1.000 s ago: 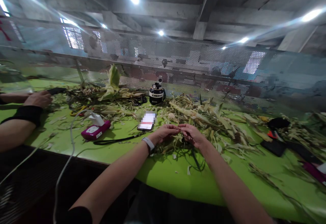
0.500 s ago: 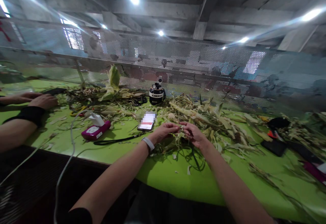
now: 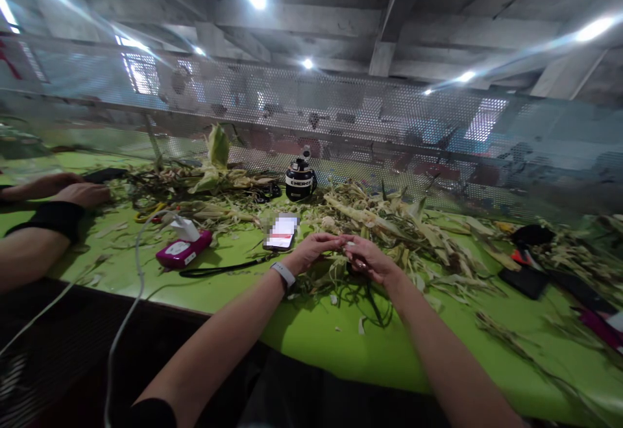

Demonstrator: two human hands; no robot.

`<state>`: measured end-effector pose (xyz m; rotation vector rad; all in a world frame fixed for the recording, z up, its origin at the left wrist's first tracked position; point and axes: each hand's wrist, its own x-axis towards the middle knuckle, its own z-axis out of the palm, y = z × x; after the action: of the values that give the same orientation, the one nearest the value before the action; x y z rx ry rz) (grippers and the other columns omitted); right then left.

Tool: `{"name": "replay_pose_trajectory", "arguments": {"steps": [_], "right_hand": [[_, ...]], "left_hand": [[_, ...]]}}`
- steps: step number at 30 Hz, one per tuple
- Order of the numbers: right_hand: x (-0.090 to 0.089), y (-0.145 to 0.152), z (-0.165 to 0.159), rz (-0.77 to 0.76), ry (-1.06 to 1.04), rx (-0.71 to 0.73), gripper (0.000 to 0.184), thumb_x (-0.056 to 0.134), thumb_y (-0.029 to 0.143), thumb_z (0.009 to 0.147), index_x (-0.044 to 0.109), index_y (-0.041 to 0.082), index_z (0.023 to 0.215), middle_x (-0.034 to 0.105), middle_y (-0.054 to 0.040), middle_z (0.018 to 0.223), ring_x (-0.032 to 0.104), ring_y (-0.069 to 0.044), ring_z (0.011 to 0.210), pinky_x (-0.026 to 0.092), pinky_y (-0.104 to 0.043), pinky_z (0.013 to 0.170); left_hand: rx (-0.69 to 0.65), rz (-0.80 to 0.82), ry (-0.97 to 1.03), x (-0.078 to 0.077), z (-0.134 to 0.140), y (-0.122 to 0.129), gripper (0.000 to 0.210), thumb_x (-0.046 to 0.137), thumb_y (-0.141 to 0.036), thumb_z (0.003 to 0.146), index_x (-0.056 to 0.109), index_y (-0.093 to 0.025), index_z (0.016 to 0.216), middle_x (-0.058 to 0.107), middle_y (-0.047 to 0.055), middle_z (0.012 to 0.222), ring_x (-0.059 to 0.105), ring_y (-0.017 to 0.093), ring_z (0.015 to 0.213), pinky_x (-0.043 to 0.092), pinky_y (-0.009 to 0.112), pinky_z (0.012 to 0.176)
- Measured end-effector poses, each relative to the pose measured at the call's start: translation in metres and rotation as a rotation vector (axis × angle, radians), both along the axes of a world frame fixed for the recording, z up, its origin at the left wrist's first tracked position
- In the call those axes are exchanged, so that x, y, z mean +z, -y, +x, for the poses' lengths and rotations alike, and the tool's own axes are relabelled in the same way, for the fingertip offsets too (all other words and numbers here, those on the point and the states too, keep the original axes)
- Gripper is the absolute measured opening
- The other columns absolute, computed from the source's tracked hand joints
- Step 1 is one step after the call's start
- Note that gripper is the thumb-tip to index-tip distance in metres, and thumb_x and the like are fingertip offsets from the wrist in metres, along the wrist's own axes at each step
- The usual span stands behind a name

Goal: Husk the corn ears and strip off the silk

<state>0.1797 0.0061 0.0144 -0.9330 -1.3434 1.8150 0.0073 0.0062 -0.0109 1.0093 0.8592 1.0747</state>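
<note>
My left hand [image 3: 314, 251], with a pale band at the wrist, is closed in a pinch. Its fingertips meet those of my right hand [image 3: 368, 260], whose fingers are also curled closed. A small pale piece of corn husk [image 3: 349, 244] shows between the fingertips, mostly hidden by them. Below and around the hands lie shredded husk strips [image 3: 333, 278] and a dark cord [image 3: 374, 301]. Just beyond my right hand spreads a heap of dry corn husks [image 3: 389, 217].
A phone [image 3: 282, 231] lies left of my hands, near a purple power strip [image 3: 183, 251] with a white plug and cable. A black jug [image 3: 299, 180] stands behind, before a perforated screen [image 3: 341, 110]. Another person's hands [image 3: 80, 194] rest at far left. Black objects [image 3: 525, 280] lie right.
My hands have drawn slightly closer, so the fingertips now meet. My right fingers have curled in more. The other person's hands have shifted slightly.
</note>
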Motion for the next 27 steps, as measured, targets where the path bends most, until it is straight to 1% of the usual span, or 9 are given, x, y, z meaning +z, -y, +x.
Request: {"name": "replay_pose_trajectory", "arguments": {"steps": [3,7,10,13,15,18,21,25,27], "right_hand": [[0.0004,-0.0002,0.0013,-0.003,0.029,0.024,0.037,0.074,0.027,0.066,0.057,0.016,0.097,0.055,0.0088,0.053,0.033,0.001,0.031,0.022,-0.011,0.032],[-0.0012,-0.0029,0.0020,-0.017,0.032,-0.001,0.042,0.077,0.029,0.064,0.057,0.017,0.098,0.057,0.0073,0.054,0.036,0.000,0.032,0.023,-0.011,0.032],[-0.0020,-0.0046,0.0019,-0.026,0.011,-0.021,0.041,0.078,0.028,0.065,0.057,0.017,0.098,0.058,0.0061,0.056,0.040,-0.001,0.034,0.026,-0.011,0.033],[-0.0015,-0.0049,0.0018,-0.039,-0.009,-0.069,0.032,0.074,0.026,0.069,0.059,0.017,0.095,0.059,0.0049,0.057,0.043,-0.003,0.037,0.030,-0.012,0.035],[-0.0014,-0.0052,0.0020,-0.056,-0.023,-0.111,0.025,0.069,0.023,0.071,0.060,0.016,0.094,0.059,0.0038,0.057,0.046,-0.004,0.040,0.034,-0.013,0.037],[-0.0026,-0.0067,0.0024,-0.059,-0.041,-0.151,0.026,0.063,0.014,0.068,0.061,0.017,0.093,0.060,0.0035,0.057,0.048,-0.005,0.043,0.038,-0.014,0.041],[-0.0046,-0.0086,0.0028,-0.022,-0.039,-0.141,0.030,0.060,0.011,0.063,0.060,0.018,0.093,0.060,0.0042,0.056,0.048,-0.006,0.042,0.037,-0.015,0.042],[-0.0064,-0.0096,0.0030,0.000,0.000,-0.123,0.034,0.058,0.013,0.063,0.060,0.018,0.096,0.060,0.0051,0.055,0.045,-0.006,0.040,0.034,-0.015,0.039],[-0.0065,-0.0092,0.0026,0.015,0.010,-0.124,0.035,0.057,0.014,0.063,0.059,0.018,0.098,0.061,0.0050,0.056,0.044,-0.006,0.038,0.033,-0.016,0.037]], "left_hand": [[-0.003,-0.015,0.014,0.0027,0.0008,0.0031,0.040,0.087,-0.039,0.047,0.073,-0.016,0.076,0.069,0.002,0.079,0.056,0.010,0.069,0.038,0.021,0.058],[0.011,-0.001,0.017,0.0050,0.0021,0.0046,0.045,0.087,-0.042,0.043,0.073,-0.015,0.075,0.069,0.002,0.074,0.056,0.010,0.066,0.037,0.021,0.055],[0.022,0.046,-0.012,0.0046,0.0030,0.0031,0.044,0.087,-0.043,0.042,0.073,-0.015,0.071,0.068,0.002,0.069,0.054,0.010,0.062,0.036,0.021,0.054],[0.028,0.099,-0.005,0.0027,0.0038,0.0008,0.041,0.087,-0.041,0.043,0.072,-0.014,0.069,0.067,0.002,0.067,0.054,0.010,0.062,0.037,0.021,0.057],[0.037,0.106,0.011,0.0013,0.0039,-0.0003,0.041,0.087,-0.041,0.043,0.072,-0.014,0.069,0.067,0.001,0.067,0.054,0.010,0.063,0.037,0.022,0.059],[0.043,0.111,0.021,0.0000,0.0034,-0.0011,0.041,0.087,-0.041,0.045,0.073,-0.014,0.072,0.067,0.002,0.067,0.054,0.010,0.063,0.037,0.022,0.060],[0.054,0.122,-0.008,-0.0004,0.0028,-0.0018,0.040,0.086,-0.042,0.047,0.074,-0.015,0.075,0.068,0.002,0.068,0.052,0.008,0.060,0.036,0.022,0.058],[0.050,0.157,-0.020,-0.0011,0.0025,-0.0038,0.039,0.086,-0.041,0.046,0.075,-0.016,0.073,0.071,0.003,0.075,0.054,0.009,0.065,0.038,0.022,0.062],[0.031,0.152,-0.045,-0.0014,0.0023,-0.0040,0.038,0.086,-0.042,0.048,0.075,-0.016,0.074,0.070,0.003,0.074,0.054,0.009,0.065,0.039,0.023,0.063]]}}
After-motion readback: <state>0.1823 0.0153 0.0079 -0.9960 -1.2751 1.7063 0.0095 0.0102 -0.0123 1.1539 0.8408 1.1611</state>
